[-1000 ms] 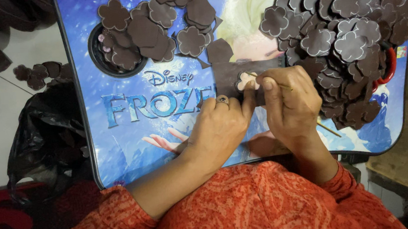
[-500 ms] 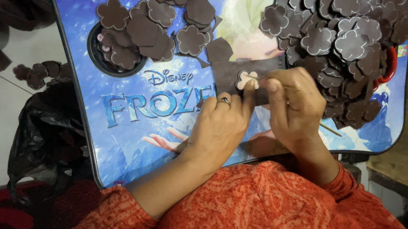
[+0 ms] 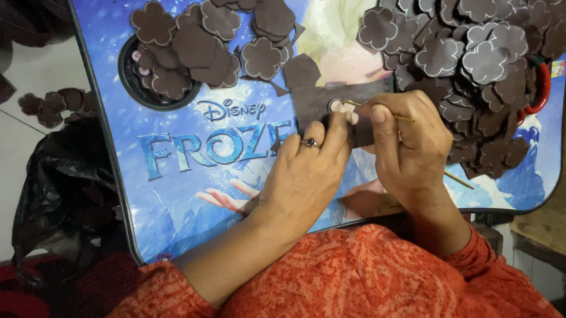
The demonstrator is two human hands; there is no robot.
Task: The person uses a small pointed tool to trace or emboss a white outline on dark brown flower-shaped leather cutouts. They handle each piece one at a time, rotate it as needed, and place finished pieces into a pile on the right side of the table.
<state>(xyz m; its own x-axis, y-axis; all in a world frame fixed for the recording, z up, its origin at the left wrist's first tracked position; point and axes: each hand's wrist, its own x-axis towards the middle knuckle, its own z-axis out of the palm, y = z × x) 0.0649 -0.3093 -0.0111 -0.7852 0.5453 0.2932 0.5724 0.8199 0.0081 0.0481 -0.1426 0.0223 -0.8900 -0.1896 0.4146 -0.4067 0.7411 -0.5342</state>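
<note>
Now both hands at middle of blue printed tabletop (image 3: 184,187). Left hand (image 3: 305,177), ring on one finger, fingers closed down, pressing brown sheet (image 3: 322,102) flat. Right hand (image 3: 410,145) fingers pinched narrow on thin stick (image 3: 401,117), tip at small pale flower shape (image 3: 344,109) on sheet. Heap of brown flower cutouts (image 3: 482,42) just right of hands, smaller pile (image 3: 213,40) upper left. Black plastic bag (image 3: 63,190) beside tabletop, left. Orange sleeves (image 3: 347,288) below.

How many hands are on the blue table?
2. The left hand presses a dark brown piece at the middle of the table. The right hand, beside it, holds a thin stick. None seem hidden.
</note>
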